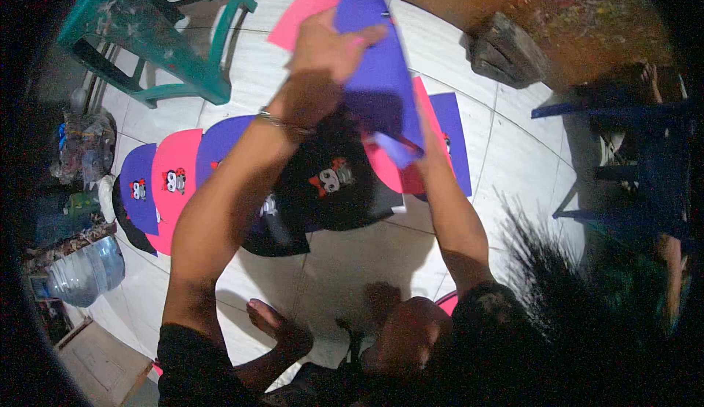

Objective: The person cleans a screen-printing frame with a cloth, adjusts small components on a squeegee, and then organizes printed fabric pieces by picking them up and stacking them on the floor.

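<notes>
A purple sheet with a curved edge is raised in front of me, with a pink sheet showing behind its upper left. My left hand is closed on the purple sheet, one finger lying across its face. At the sheet's lower right edge is my right hand, blurred and partly hidden, seemingly gripping it where a pale flap bends. Beneath, rounded pink, purple and black panels overlap in a row on the floor, among them a black panel and a pink panel printed with a cartoon figure.
A green plastic stool stands at the far left on white floor tiles. Along the left lie a clear plastic bottle and bagged items. A stone-like block is at the far right, near a dark blue frame.
</notes>
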`<state>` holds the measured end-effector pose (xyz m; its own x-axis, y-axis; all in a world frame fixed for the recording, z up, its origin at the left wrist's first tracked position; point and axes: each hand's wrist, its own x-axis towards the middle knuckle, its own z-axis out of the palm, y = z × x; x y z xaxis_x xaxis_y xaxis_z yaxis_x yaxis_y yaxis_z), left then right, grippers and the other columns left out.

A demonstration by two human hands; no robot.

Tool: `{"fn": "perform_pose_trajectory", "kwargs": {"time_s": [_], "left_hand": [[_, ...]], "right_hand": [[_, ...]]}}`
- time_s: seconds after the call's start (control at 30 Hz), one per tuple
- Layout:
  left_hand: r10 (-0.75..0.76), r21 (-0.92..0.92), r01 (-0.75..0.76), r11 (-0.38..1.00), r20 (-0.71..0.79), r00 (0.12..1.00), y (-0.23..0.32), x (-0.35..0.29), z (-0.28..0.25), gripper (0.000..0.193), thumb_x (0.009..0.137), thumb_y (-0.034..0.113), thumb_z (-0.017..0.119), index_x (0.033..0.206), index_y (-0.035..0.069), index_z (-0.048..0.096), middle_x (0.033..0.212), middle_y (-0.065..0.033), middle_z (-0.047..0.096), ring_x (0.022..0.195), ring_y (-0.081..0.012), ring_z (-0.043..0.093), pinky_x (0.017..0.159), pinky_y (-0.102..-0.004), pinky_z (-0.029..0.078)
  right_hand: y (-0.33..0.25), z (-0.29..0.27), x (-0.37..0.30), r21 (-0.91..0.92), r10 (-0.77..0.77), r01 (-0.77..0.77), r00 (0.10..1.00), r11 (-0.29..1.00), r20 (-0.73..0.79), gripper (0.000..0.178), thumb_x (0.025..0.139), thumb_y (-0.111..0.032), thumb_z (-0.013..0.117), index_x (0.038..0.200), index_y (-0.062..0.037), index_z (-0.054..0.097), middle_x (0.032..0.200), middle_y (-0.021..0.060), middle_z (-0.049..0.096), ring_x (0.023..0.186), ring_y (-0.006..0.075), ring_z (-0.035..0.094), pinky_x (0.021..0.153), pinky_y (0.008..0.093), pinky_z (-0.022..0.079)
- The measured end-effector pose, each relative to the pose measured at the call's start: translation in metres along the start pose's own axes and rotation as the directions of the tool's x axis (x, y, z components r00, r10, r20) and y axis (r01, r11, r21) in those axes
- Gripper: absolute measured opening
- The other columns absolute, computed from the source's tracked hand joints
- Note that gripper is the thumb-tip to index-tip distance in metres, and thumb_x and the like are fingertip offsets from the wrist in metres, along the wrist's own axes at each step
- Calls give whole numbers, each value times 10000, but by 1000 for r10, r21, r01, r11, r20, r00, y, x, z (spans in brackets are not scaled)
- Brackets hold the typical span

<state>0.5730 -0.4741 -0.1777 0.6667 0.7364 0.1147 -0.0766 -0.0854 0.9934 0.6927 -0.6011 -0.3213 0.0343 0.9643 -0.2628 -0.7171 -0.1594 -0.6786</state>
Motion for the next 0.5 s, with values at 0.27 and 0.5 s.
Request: {"fn": "perform_pose_trajectory", "kwargs": {"time_s": [0.27, 0.5], "left_hand": [[-151, -222, 164, 961, 76, 986, -30, -128, 157, 261, 820, 113, 726, 1045, -1, 657, 910, -158, 713, 822, -216, 687, 759, -369, 524], [-391, 73, 387, 919, 284, 875, -198, -316, 242, 392, 827, 156, 718, 1170, 4, 605, 1031, -176, 689, 956, -266, 666, 862, -411, 506]], "right_hand": [[-19, -82, -260, -106, -178, 145, 708, 984, -684, 504, 976, -414, 519, 1318, -44, 525, 1206, 127, 623, 1063, 225, 612, 935, 346, 494], [126, -165, -451, -618, -410, -289, 538, 731, -737, 596, 713, 6, 750, 1251, -11, 495, 1183, 90, 621, 1036, 194, 604, 910, 344, 483]]}}
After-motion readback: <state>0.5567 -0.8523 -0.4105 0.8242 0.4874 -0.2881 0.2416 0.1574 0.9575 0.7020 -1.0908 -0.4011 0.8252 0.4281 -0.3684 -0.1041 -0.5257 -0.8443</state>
